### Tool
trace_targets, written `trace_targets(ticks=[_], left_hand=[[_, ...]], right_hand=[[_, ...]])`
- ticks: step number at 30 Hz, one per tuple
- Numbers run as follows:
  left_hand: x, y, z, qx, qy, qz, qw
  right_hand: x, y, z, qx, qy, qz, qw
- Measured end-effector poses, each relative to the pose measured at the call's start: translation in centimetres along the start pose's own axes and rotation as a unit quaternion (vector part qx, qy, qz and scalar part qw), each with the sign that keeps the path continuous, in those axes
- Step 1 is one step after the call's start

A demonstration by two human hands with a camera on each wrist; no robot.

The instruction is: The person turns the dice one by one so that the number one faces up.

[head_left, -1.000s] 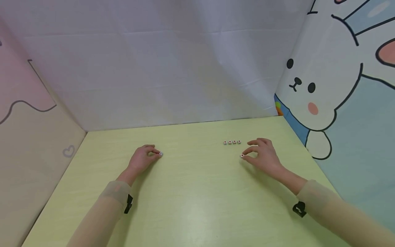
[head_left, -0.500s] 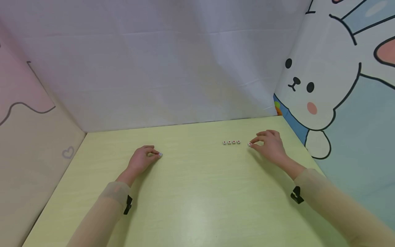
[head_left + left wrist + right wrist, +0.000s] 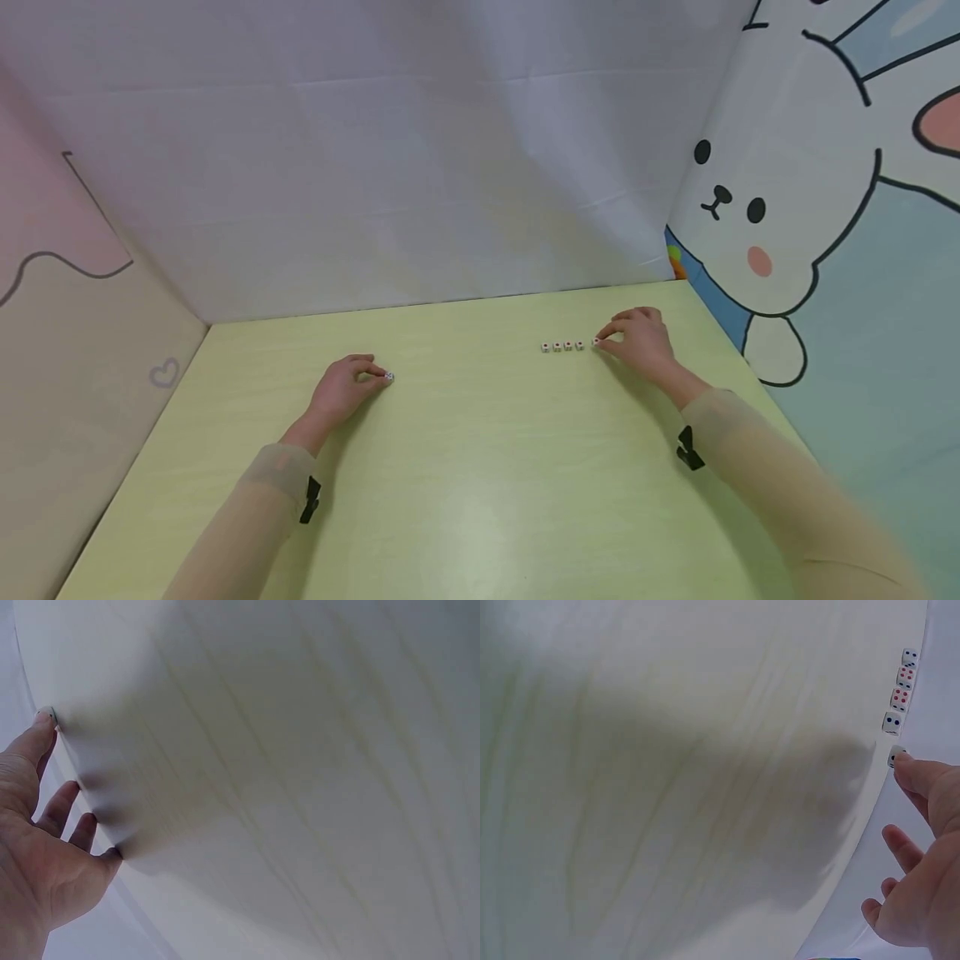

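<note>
Toward the back right of the table, a row of several white dice (image 3: 562,346) shows red pips on top in the head view. My right hand (image 3: 639,340) pinches one more die (image 3: 896,756) between thumb and index finger, just past the row's right end, with a small gap to the last die (image 3: 892,722). Over on the left, my left hand (image 3: 347,390) pinches another die (image 3: 389,377) between thumb and index fingertip, low at the table. In the left wrist view that die (image 3: 47,715) is mostly covered by the thumb, and the other fingertips touch the tabletop.
The pale yellow-green table (image 3: 457,467) ends at a white cloth backdrop (image 3: 375,183) behind. A printed panel with a rabbit (image 3: 772,208) borders the right side, and a pink and cream panel (image 3: 67,350) borders the left.
My right hand carried its die away from me to the right, then leftward to the end of the dice row. My left hand stays in place with its die.
</note>
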State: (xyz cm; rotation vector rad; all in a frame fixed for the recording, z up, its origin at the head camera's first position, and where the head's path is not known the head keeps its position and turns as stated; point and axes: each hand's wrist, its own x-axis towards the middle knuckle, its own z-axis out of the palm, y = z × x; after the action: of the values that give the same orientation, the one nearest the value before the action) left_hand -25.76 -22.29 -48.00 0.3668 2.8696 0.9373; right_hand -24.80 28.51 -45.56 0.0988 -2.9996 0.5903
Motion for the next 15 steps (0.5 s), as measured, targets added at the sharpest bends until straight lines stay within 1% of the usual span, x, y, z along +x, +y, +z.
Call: trace_targets(ticks=[5,10,15], left_hand=[[-0.1,0.0,0.1,-0.007,0.004,-0.001,1.0000],[-0.1,-0.1,0.1,-0.010,0.005,-0.001,0.9999],[-0.1,0.0,0.1,-0.011,0.006,-0.003,0.9999]], right_hand=[[0.5,0.2,0.6,0.004,-0.008,0.011,0.9999],[0.8,0.5,1.1,0.012,-0.008,0.004,0.9999],[0.8,0.3,1.3,0.017,-0.015,0.006,0.9997]])
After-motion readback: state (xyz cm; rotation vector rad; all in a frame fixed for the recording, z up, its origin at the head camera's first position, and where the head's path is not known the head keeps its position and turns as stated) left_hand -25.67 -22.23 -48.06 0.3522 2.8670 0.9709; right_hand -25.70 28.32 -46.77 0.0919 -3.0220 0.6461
